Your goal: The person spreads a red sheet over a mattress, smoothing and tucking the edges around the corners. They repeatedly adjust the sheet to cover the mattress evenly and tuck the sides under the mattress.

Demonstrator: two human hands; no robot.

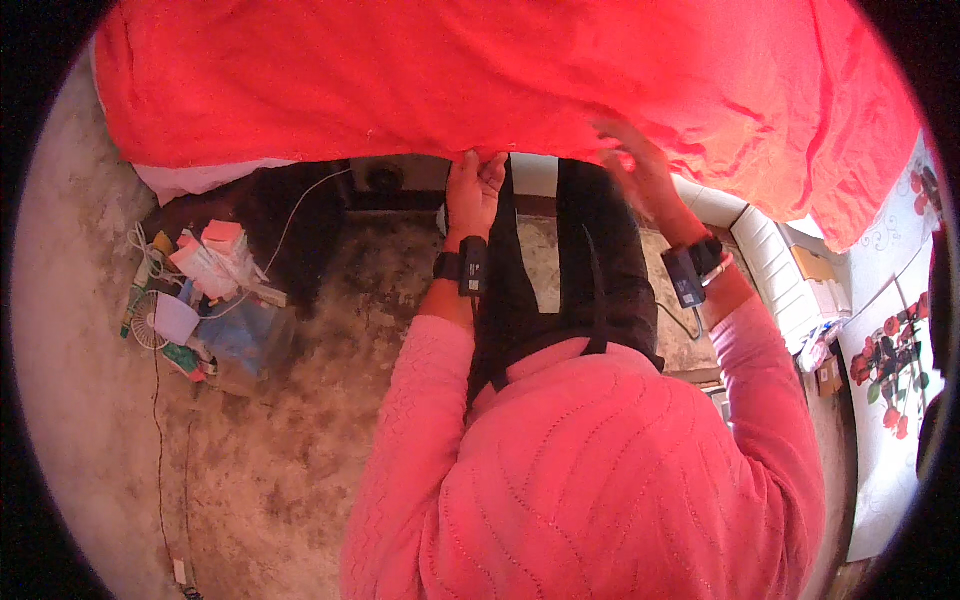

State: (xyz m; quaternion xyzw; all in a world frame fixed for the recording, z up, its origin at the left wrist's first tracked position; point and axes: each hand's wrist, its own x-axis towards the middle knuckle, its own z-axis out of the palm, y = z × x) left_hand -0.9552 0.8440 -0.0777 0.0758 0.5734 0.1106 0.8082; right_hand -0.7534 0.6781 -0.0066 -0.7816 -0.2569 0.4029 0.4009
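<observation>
A large red cloth [420, 82] spreads over a raised surface across the top of the view, its near edge hanging down. At that edge, near the middle, my left hand [475, 191] pinches the hem between thumb and fingers. My right hand [643, 171] is farther right, against or just over the cloth's edge, fingers apart and slightly blurred. It does not appear to grip anything. Paler fabric [202, 178] shows beneath the red cloth at the left. What lies under the cloth is mostly hidden.
At the left, a small white fan [154, 321], cables, papers and a blue plastic bag [238, 334] lie together. A white ribbed panel or box [772, 270] and cardboard boxes [817, 266] stand at the right, beside a white rose-patterned surface [889, 367]. A cord runs along the floor [300, 465].
</observation>
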